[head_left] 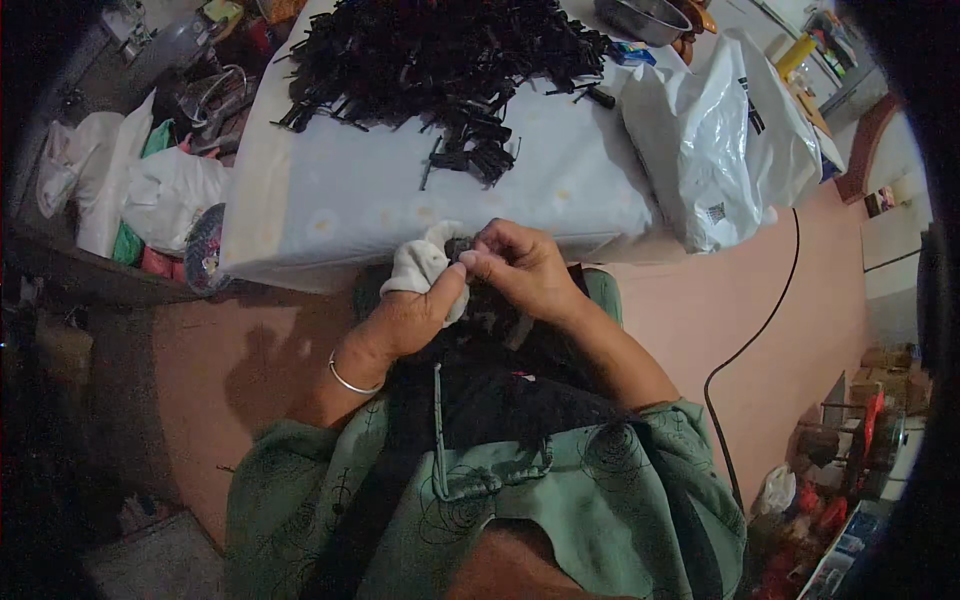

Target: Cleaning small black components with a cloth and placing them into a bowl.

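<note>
My left hand (410, 318), with a white cloth glove (418, 268) over its fingers and the thumb bare, is closed around a small dark piece (459, 246). From the other side my right hand (528, 272) is bare, its thumb and fingertips pinched together at that same piece. The fingers cover most of it, so its kind cannot be made out. Both hands meet just in front of the near edge of a table with a pale cloth (370, 185). Farther back on the cloth lies a large heap of black, thin, bundled strips (440, 60).
A white plastic bag (700, 150) stands at the table's right, near a metal bowl (645, 18). White bags (175, 190) crowd the left side. A black cable (765, 330) runs over the pinkish floor at right. Dark cloth (480, 390) covers my lap.
</note>
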`<state>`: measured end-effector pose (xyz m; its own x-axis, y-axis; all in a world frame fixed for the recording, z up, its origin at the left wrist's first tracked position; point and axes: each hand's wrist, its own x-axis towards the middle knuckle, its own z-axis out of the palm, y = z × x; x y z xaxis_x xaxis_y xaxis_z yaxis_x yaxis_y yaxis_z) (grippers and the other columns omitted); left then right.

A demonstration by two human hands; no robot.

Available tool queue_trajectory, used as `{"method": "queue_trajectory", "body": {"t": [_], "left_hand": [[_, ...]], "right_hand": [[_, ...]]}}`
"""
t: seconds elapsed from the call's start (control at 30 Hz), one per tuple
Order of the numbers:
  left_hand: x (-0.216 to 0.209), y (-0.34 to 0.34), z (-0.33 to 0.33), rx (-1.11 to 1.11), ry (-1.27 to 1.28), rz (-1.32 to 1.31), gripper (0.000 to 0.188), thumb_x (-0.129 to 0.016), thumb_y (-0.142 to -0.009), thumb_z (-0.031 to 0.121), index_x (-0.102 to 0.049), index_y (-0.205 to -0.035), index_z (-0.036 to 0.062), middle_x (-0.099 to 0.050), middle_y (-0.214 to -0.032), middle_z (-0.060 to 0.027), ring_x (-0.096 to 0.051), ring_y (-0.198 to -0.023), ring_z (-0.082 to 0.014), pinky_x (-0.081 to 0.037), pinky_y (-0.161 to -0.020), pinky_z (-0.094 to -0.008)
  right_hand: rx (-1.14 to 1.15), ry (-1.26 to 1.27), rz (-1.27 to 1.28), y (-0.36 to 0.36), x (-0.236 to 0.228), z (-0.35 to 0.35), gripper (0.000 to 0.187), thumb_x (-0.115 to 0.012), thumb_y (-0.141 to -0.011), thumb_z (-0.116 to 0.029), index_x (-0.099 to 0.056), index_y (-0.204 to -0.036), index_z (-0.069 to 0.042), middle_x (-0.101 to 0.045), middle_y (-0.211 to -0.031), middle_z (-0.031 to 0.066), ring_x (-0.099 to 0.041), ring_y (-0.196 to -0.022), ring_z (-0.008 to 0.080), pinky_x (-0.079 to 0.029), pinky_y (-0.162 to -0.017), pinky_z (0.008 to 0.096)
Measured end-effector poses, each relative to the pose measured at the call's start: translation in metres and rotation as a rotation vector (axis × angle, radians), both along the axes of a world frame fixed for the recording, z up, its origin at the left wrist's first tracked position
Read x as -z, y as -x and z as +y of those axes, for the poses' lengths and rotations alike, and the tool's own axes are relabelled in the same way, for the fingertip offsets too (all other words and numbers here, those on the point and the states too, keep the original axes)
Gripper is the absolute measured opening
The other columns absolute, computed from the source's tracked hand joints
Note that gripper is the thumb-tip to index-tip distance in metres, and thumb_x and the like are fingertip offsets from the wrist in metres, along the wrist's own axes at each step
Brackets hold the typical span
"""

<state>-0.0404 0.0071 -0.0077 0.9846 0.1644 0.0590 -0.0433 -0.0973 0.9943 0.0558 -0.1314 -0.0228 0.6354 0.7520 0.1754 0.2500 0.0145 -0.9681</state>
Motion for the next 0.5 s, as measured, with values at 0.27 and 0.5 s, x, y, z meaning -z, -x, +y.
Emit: {"method": "queue_trajectory", "body": {"t": [0.27,0.5], "left_hand": [[0.006,-0.002,0.003,0.010,0.093,0.034,0.030,-0.050,-0.082,0.004,-0.043,-0.111,0.0039,-0.048,-0.071,0.0001,-0.044,-0.057,-0.0054,-0.038,-0.050,-0.0206],[0.011,-0.002,0.009,0.007,0.225,0.055,0.026,-0.050,-0.083,0.002,-0.046,-0.109,0.0037,-0.051,-0.081,-0.0012,-0.049,-0.065,-0.0073,-0.041,-0.055,-0.0213]], "right_hand": [[-0.053,0.076,-0.218,0.005,-0.010,0.001,0.024,-0.048,-0.090,-0.019,-0.050,-0.076,0.000,-0.042,-0.060,0.0033,-0.036,-0.058,0.0091,-0.036,-0.052,0.0273],[-0.130,0.139,-0.053,0.000,0.000,0.000,0.026,-0.045,-0.091,-0.021,-0.049,-0.078,0.001,-0.042,-0.060,0.0040,-0.038,-0.056,0.0104,-0.037,-0.051,0.0284]]}}
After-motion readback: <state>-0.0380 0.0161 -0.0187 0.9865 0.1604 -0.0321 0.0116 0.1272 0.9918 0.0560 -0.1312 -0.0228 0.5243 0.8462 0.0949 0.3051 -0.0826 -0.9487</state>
